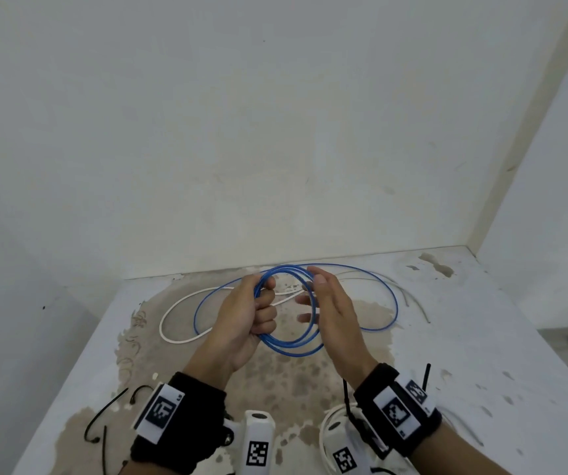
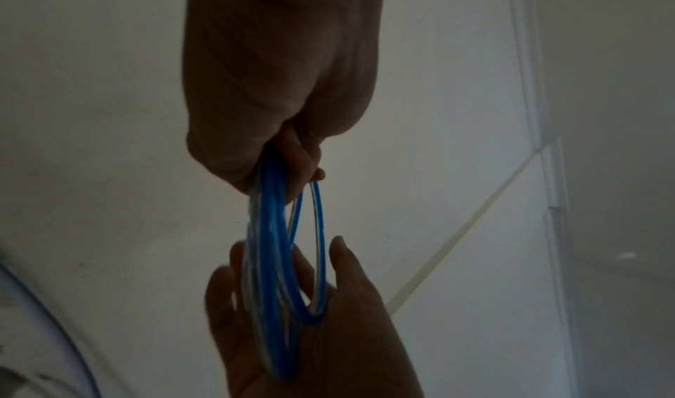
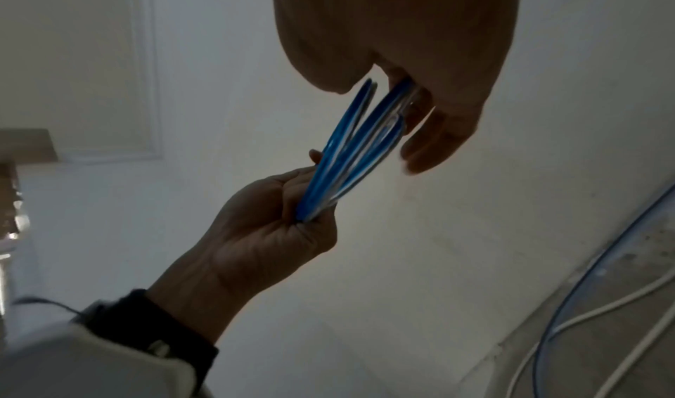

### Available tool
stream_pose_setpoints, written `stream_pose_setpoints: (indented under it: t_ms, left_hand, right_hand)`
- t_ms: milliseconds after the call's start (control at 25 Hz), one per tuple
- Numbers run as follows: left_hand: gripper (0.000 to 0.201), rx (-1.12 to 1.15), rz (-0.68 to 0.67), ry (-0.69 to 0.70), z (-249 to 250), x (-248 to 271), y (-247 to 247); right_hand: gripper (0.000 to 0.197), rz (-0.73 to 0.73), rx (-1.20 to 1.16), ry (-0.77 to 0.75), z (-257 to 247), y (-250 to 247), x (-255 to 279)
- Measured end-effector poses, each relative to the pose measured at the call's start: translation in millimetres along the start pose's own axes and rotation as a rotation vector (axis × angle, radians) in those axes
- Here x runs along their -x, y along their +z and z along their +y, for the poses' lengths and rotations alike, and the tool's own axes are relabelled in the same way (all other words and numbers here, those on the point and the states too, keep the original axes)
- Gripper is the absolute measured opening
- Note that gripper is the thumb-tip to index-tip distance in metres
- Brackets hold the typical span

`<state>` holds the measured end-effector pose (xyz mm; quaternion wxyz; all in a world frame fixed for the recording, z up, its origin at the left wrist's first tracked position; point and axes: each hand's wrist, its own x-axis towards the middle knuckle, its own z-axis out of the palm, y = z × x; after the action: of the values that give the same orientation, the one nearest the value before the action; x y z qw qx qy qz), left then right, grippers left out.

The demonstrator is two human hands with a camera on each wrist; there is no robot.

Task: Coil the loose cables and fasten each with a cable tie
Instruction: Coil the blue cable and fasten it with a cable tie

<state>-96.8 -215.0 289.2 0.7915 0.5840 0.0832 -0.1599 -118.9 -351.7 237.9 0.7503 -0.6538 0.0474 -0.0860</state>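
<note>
A: Grips?
B: Left hand is clenched round the blue coil, pinning its loops. Right hand, fingers straight, steadies the far side above the table.
A: Count?
B: One blue cable, two white cables, several black ties.
</note>
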Motion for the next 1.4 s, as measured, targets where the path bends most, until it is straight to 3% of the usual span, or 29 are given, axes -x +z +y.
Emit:
stream_pose_setpoints:
  t_ms: [80,240,320,480,600,800,960,1040,1160,1320,1400]
  left_hand:
    - [0.028,-0.109,-0.001,0.019,0.8,3.3,3.7]
    - [0.028,-0.240,0.057,0.057,-3.3,1.4,3.2]
    - [0.035,-0.284,0.128,0.155,-6.2,-1.2,2.7]
    - [0.033,-0.407,0.146,0.325,-12.8,-1.0,6.1]
    - [0.030,-0.415,0.168,0.308,-14.6,-6.4,2.1]
    - [0.027,-0.186,0.187,0.191,-12.2,-8.7,-6.9]
    - [0.027,0.150,0.355,0.244,-11.5,-16.1,-19.9]
    - [0.030,0.186,0.353,0.232,-12.9,-18.4,-28.8]
    - [0.034,0.051,0.308,0.214,-23.2,-14.9,-39.3]
    - [0.033,-0.117,0.306,0.256,-37.4,-11.5,-66.1]
    - [0.034,-0.200,0.292,0.287,-43.8,-11.3,-80.8]
  right_hand:
    - [0.028,-0.039,-0.113,-0.016,-5.7,5.1,2.6]
    - [0.027,0.017,0.003,-0.114,-0.6,3.3,-2.0]
    - [0.028,0.013,0.045,-0.138,1.5,3.1,-2.4]
    - [0.029,-0.041,0.028,-0.093,-1.9,1.3,-3.4]
    - [0.030,-0.125,-0.081,0.029,-5.4,0.3,-3.2]
    - [0.034,-0.258,-0.541,0.418,-9.4,0.0,-9.9]
    - [0.041,-0.287,-0.689,0.474,-3.9,16.2,-7.4]
    - [0.039,-0.235,-0.677,0.476,-1.5,29.7,-7.7]
    - [0.033,-0.130,-0.499,0.414,0.4,42.1,-14.8]
    - [0.035,-0.156,-0.226,0.393,8.8,56.2,-17.4]
    - [0.040,-0.193,-0.238,0.443,13.8,64.9,-14.9]
